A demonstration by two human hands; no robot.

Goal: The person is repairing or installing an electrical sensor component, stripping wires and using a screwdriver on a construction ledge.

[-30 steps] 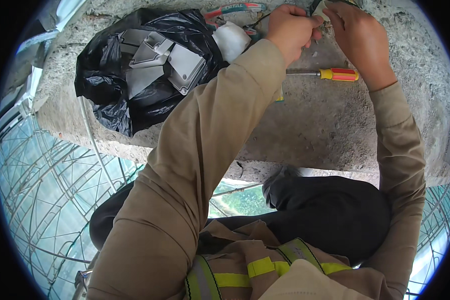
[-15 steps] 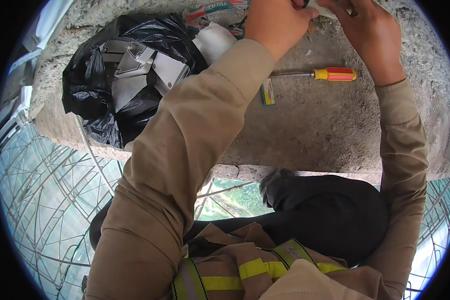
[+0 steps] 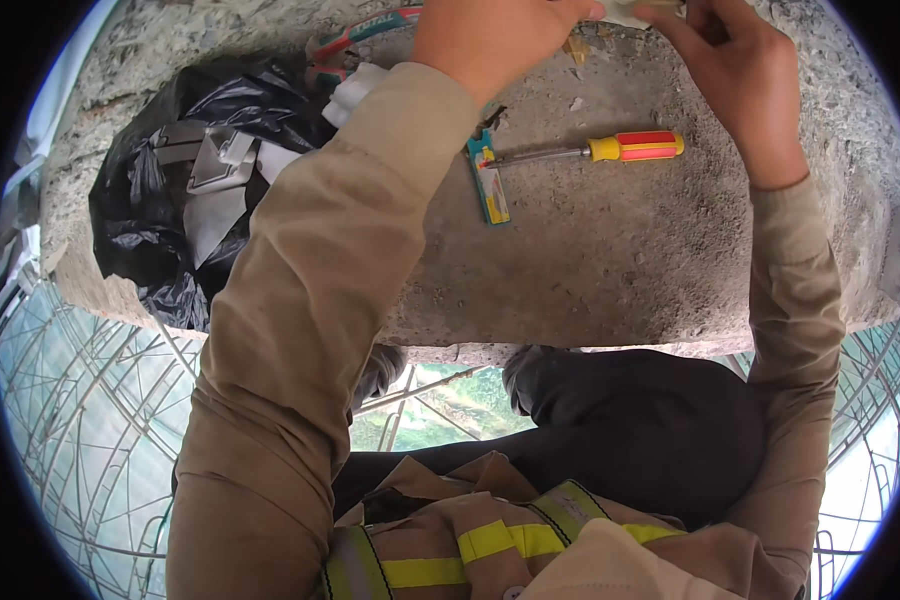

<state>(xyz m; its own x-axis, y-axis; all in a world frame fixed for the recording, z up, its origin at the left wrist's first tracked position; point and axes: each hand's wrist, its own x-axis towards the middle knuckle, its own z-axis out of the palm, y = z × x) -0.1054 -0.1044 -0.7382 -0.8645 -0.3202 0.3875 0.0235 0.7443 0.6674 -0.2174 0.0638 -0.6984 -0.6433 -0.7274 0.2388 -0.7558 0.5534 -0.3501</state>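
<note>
A small pale part [image 3: 642, 10], mostly cut off at the top edge, sits between both hands above a rough concrete ledge [image 3: 610, 260]; its shape cannot be made out. The left hand [image 3: 490, 40] is closed near it, though its grip cannot be seen. The right hand [image 3: 735, 75] pinches it with curled fingers. This looks like fine fitting work, calling for steady fingers. Below lie a red-and-yellow screwdriver [image 3: 610, 148] and a small teal strip [image 3: 490, 180]. Further left, a black plastic bag [image 3: 170, 220] holds grey metal brackets [image 3: 215, 185].
</note>
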